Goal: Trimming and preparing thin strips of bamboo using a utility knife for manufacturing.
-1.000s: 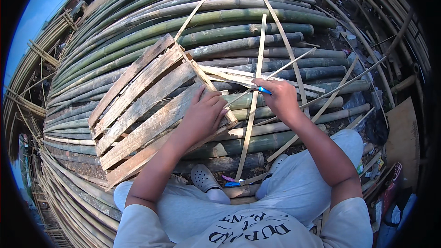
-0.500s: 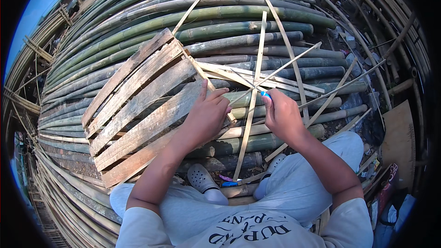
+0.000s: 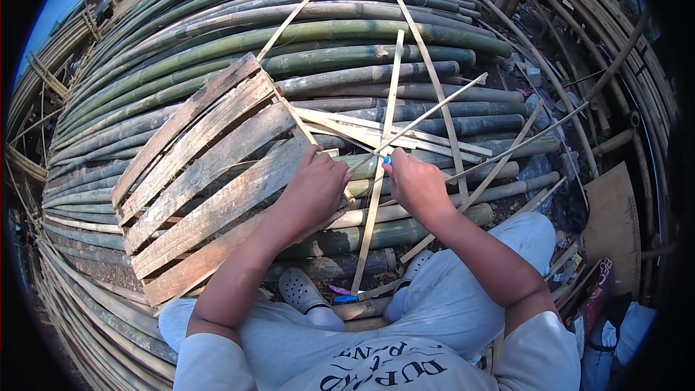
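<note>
My left hand (image 3: 316,182) is closed, its fingers curled round the near end of a thin bamboo stick (image 3: 434,110) beside the slatted wooden panel (image 3: 217,166). That stick slants away up to the right. Opposite it, my right hand (image 3: 420,185) is closed on a small blue-handled tool (image 3: 387,161) held against the stick; its blade, if any, cannot be made out. Under both hands lie loose split bamboo strips (image 3: 378,203), some crossing each other.
Rows of bamboo poles (image 3: 347,29) spread out beneath everything. A flat brown board (image 3: 612,224) leans at the right, near dark plastic litter (image 3: 572,206). More poles (image 3: 94,304) are stacked at the left. Small blue and pink wrappers (image 3: 346,298) lie between my feet.
My left index finger, stretched out before, is now curled in with the others. The whole view has shifted slightly, so the panel and strips sit further left and lower.
</note>
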Demonstrator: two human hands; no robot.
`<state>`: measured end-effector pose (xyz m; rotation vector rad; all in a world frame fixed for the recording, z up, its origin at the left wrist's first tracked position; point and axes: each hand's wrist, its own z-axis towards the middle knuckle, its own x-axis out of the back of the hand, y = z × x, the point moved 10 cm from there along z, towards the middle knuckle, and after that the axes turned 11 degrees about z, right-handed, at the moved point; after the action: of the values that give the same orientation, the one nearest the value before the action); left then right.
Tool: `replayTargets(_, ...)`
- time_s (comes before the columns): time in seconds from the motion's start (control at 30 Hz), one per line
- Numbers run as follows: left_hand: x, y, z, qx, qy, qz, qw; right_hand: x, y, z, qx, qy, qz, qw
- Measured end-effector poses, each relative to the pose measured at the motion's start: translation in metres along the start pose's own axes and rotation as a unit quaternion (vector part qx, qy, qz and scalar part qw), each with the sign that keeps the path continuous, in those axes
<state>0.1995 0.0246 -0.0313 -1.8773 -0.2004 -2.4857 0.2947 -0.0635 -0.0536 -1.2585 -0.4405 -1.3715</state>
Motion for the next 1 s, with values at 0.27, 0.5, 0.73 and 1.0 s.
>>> replayTargets(0.27, -0.005, -0.001, 0.002, 0.011, -0.023, 0.003, 1.000, 0.000, -0.016, 0.001, -0.017, 0.001, -0.035, 0.999)
replayTargets(0.5, -0.011, -0.002, 0.003, 0.020, -0.053, 0.000, 0.998, 0.023, 0.050, 0.009, -0.155, 0.062, -0.088, 0.982)
replayTargets(0.73, -0.016, -0.005, 0.001, 0.027, -0.077, 0.000, 0.997, -0.003, 0.008, -0.001, -0.083, -0.020, -0.057, 0.995)
replayTargets(1.0, -0.023, -0.005, 0.001, 0.025, -0.086, 0.019, 0.996, -0.008, 0.011, -0.007, -0.081, -0.080, 0.044, 0.993)
